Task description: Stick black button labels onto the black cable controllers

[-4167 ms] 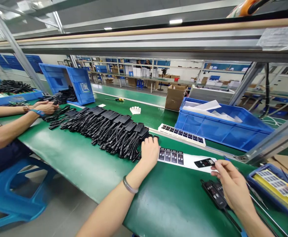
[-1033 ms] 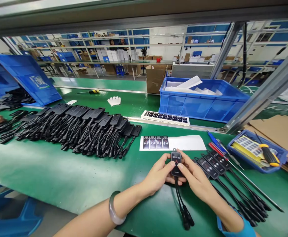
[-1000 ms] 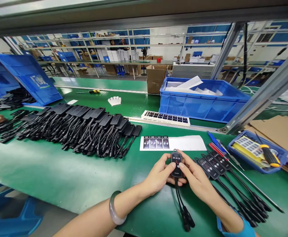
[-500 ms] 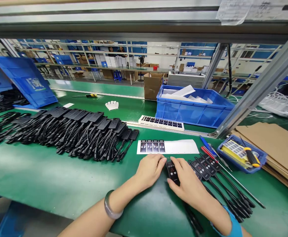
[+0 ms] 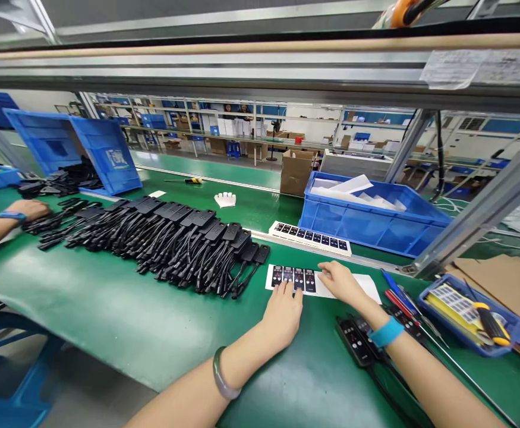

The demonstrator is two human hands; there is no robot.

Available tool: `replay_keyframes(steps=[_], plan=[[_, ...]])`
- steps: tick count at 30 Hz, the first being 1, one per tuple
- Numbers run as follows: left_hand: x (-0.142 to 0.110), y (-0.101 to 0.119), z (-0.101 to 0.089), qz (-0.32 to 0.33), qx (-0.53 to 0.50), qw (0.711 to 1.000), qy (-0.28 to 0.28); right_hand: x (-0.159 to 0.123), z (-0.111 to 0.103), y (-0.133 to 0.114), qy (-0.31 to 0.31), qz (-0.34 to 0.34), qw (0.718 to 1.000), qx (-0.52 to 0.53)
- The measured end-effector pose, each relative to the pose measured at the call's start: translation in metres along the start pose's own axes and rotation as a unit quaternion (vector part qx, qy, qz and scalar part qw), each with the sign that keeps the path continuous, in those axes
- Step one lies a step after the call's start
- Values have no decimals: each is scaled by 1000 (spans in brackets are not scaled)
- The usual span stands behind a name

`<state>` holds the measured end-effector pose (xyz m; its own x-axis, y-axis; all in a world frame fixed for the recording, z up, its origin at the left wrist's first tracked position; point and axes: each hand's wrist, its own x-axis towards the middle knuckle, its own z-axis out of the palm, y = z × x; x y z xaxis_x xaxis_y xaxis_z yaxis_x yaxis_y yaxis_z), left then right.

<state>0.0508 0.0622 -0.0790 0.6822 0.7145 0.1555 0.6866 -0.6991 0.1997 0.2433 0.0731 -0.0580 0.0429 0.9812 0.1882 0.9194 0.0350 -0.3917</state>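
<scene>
A white sheet [image 5: 346,291] lies on the green bench, with several black labels [image 5: 299,278] printed with small icons at its left part. My left hand [image 5: 283,315] rests with its fingers stretched out flat on the sheet's front edge, over the lower ends of the labels. Just right of the last label, my right hand [image 5: 342,282] hovers over the blank part of the sheet, thumb and forefinger a little apart and nothing seen between them. Labelled black control boxes with cables [image 5: 354,342] lie beneath and beside my right forearm, which partly covers them.
A long heap of black cabled boxes [image 5: 183,238] spreads to the left, where a co-worker's hand [image 5: 32,209] touches its end. Behind stand a label strip [image 5: 308,238] and a blue crate [image 5: 371,220]. Screwdriver, tweezers and a small blue tray [image 5: 469,318] lie right.
My right hand has let go of the labelled control box, now lying at the right, and moved to the sheet. My left hand has moved onto the labels. The view has shifted left.
</scene>
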Motion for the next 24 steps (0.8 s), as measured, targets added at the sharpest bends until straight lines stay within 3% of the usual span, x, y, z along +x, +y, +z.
replay_keyframes(steps=[3,6,10,14,20,24], plan=[[0,-1,1,3,6,1000,5,16,13,4,24,-2,999,29],[0,0,0,3,6,1000,12,13,15,4,48,-16,996,72],[0,0,2,1,1,1000,23,-6,5,8,103,-6,984,143],[6,-11,2,2,4,999,44,-31,-11,13,174,58,961,208],[27,-49,-19,-157,48,980,114,-75,-18,1,198,106,919,323],[31,-63,-23,-197,55,972,114,-90,-12,-7,189,104,912,348]])
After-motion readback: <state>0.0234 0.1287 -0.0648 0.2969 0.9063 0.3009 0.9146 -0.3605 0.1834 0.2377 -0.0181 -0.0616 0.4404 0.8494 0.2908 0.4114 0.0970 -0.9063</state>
